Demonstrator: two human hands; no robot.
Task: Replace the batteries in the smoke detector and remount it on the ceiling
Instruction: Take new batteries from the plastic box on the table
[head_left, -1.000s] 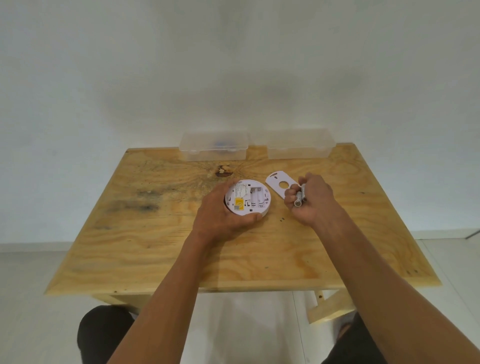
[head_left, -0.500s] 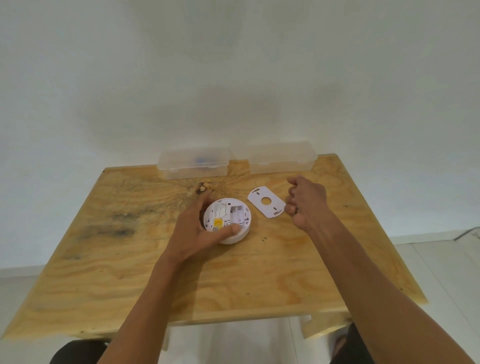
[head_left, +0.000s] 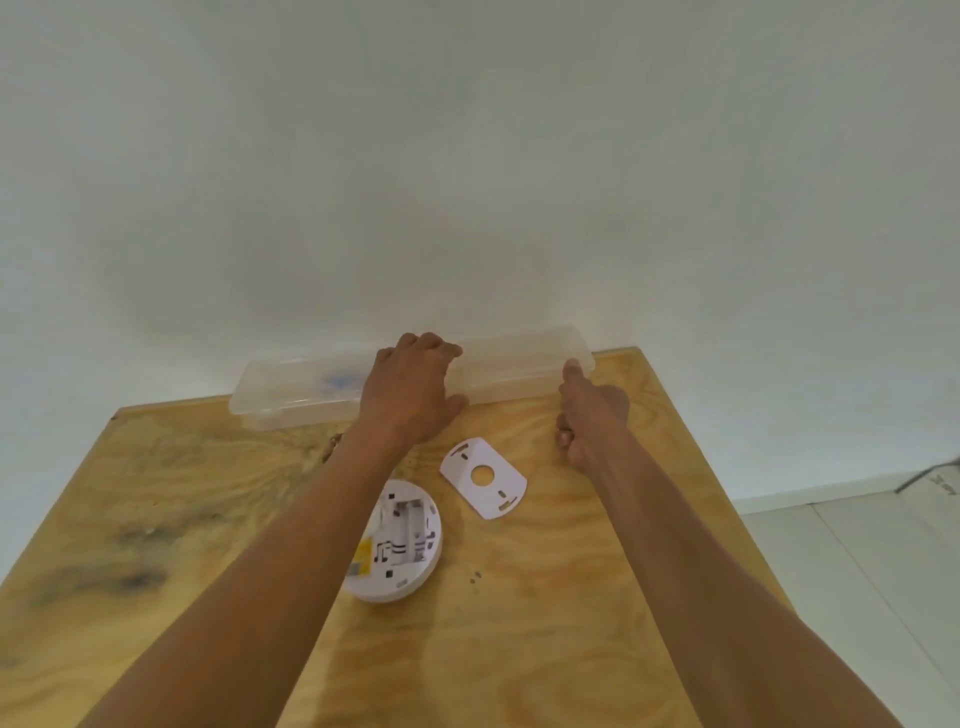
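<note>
**Both hands at the right-hand box, detector left open behind them**

Your left hand (head_left: 410, 395) is at the centre of the frame, fingers curled over the top of the right box (head_left: 514, 371) with the thumb at its front edge, so it grips that box. Your right hand (head_left: 589, 415) sits just right of centre, one finger stretched out to the box's right end and the rest folded under; you cannot tell from here whether anything is tucked in that fist.

The detector (head_left: 397, 543) lies back-up at the lower centre of the table (head_left: 571, 649), partly under your left forearm, its battery bay showing and looking empty. The plate (head_left: 484, 477) lies flat just above and right of it, apart from it. The left box (head_left: 291, 389), with something blue inside, stands at the upper left against the wall.

What could go wrong, as a judgement:
- The box is light and clear; prising the lid one-sided could tip it or push it along the wall.
- Your left forearm hangs low over the detector; pulling back carelessly could knock it towards the table edge.
- If the fist does hold cells, opening the lid with the same hand could spill them.
- Old and new cells may get mixed if both boxes are opened together
</note>
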